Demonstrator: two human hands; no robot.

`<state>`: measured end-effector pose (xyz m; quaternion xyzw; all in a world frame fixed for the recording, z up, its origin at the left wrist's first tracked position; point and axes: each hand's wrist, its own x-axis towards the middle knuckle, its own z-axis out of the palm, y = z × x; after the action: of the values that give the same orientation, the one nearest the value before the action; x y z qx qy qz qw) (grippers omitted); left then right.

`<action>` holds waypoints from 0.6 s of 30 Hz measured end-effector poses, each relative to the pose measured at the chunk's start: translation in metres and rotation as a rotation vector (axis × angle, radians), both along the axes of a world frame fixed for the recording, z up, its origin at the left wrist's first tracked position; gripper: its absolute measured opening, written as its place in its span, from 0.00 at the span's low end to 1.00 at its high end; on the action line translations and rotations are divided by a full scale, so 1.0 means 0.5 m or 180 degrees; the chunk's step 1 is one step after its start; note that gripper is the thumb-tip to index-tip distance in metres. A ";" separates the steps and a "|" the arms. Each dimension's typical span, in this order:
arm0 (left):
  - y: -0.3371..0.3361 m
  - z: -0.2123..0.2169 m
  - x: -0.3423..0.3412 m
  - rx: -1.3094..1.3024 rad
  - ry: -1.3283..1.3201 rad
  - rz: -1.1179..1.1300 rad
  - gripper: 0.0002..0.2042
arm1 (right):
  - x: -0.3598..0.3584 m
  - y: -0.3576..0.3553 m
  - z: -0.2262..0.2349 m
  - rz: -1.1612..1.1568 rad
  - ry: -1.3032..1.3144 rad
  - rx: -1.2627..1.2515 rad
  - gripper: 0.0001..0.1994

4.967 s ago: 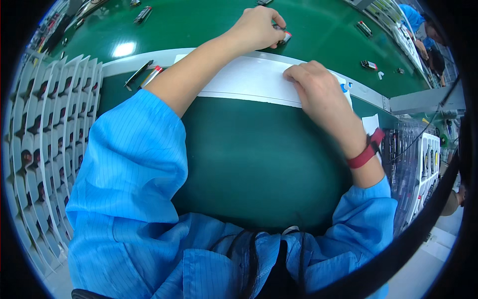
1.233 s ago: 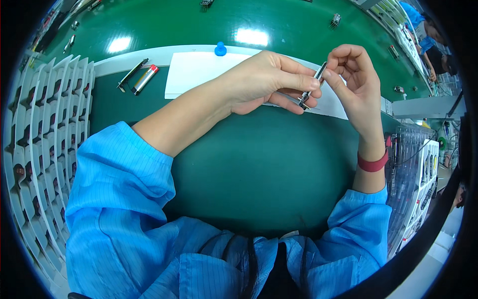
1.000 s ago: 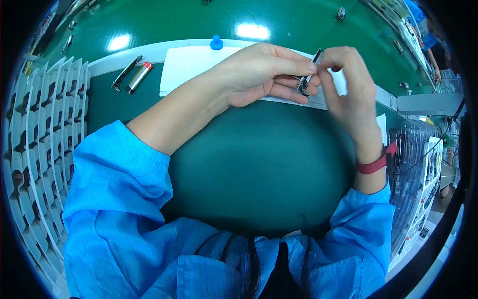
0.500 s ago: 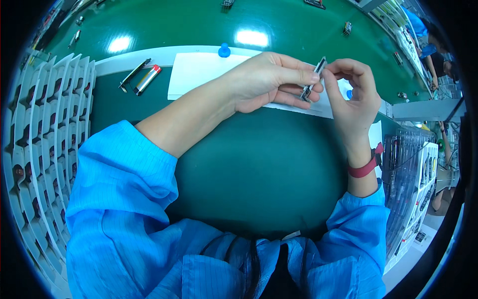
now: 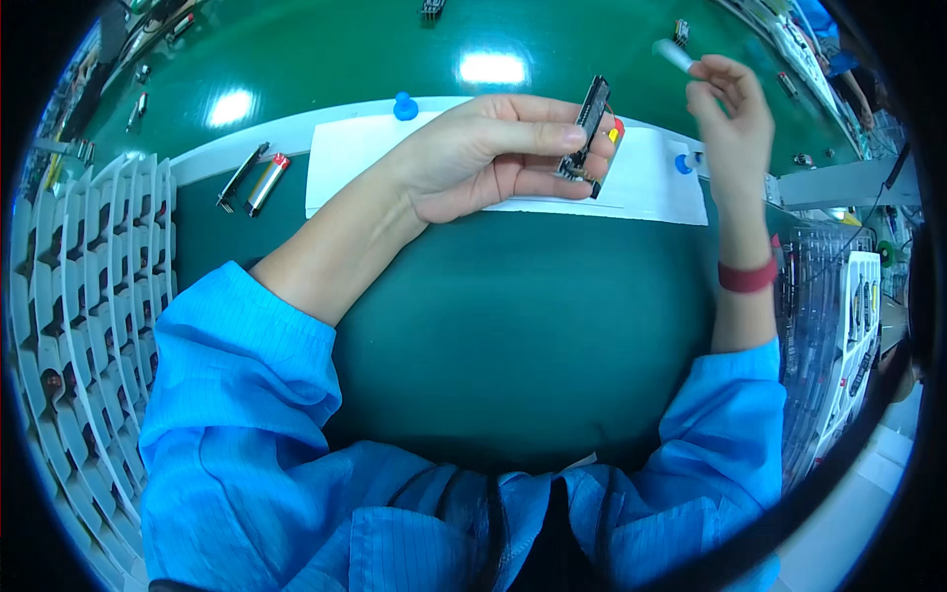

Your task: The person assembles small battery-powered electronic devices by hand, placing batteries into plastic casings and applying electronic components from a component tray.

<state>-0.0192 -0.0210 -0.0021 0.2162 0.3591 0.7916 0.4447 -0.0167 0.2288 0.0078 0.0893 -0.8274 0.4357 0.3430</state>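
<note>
My left hand (image 5: 503,148) is closed on a slim black electronic part (image 5: 590,123), pinched upright between thumb and fingers, with small circuitry at its lower end. A red and yellow end (image 5: 616,131) of something shows behind the fingertips; its body is hidden. Up to the right, my right hand (image 5: 738,113) pinches a small white strip (image 5: 675,55), smeared by motion, above the green surface. Beneath the left hand lies a white sheet (image 5: 365,148).
At left lie a silver cylindrical cell (image 5: 266,185) with a red end and a slim dark part (image 5: 241,178). Blue pushpin-shaped knobs (image 5: 405,107) stand by the sheet. Stacked white trays (image 5: 89,326) flank me left, clear trays (image 5: 809,306) right. Small assemblies (image 5: 431,9) sit on the green surface beyond.
My right hand has moved away from the left, up and to the right, carrying a white strip. The left hand has shifted slightly left, and the black part's face now shows more.
</note>
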 end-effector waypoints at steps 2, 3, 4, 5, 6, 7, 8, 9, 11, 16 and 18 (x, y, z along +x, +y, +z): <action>-0.005 -0.003 0.002 0.0007 0.0182 -0.0072 0.18 | 0.014 -0.019 -0.013 0.0021 -0.0398 -0.0094 0.16; -0.006 -0.005 0.004 0.0074 0.0139 0.0061 0.17 | 0.022 -0.038 -0.014 0.0043 -0.0833 -0.0174 0.18; -0.003 -0.003 0.010 0.0174 0.0079 0.0144 0.16 | 0.037 -0.057 0.010 0.0756 -0.1237 -0.0759 0.19; -0.010 0.002 0.005 0.0265 -0.0100 0.0029 0.16 | 0.049 -0.080 0.024 0.1495 -0.1735 -0.1472 0.20; -0.010 0.002 0.001 0.0264 -0.0086 0.0031 0.16 | 0.057 -0.095 0.032 0.2245 -0.2226 -0.2185 0.20; -0.007 0.000 -0.001 0.0237 -0.0089 0.0144 0.16 | 0.061 -0.094 0.010 0.2297 -0.2074 -0.2289 0.20; -0.004 -0.003 -0.004 0.0210 -0.0096 0.0261 0.16 | 0.064 -0.099 -0.007 0.2349 -0.1926 -0.2392 0.20; -0.003 -0.006 -0.007 0.0184 -0.0108 0.0382 0.16 | 0.063 -0.093 -0.006 0.2393 -0.1918 -0.2247 0.21; -0.015 0.004 -0.012 0.0147 0.0047 0.0293 0.17 | 0.062 -0.099 -0.001 0.2437 -0.1796 -0.2194 0.22; -0.015 0.009 -0.013 -0.0051 0.0235 0.0381 0.18 | 0.068 -0.106 0.002 0.2133 -0.1535 -0.2209 0.21; -0.011 0.012 -0.007 -0.0282 0.0387 0.0526 0.18 | 0.068 -0.104 0.009 0.2125 -0.1494 -0.2131 0.20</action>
<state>-0.0228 -0.0265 0.0039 0.2137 0.4367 0.7943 0.3644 0.0174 0.1771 0.0123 0.1335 -0.6240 0.7699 0.0008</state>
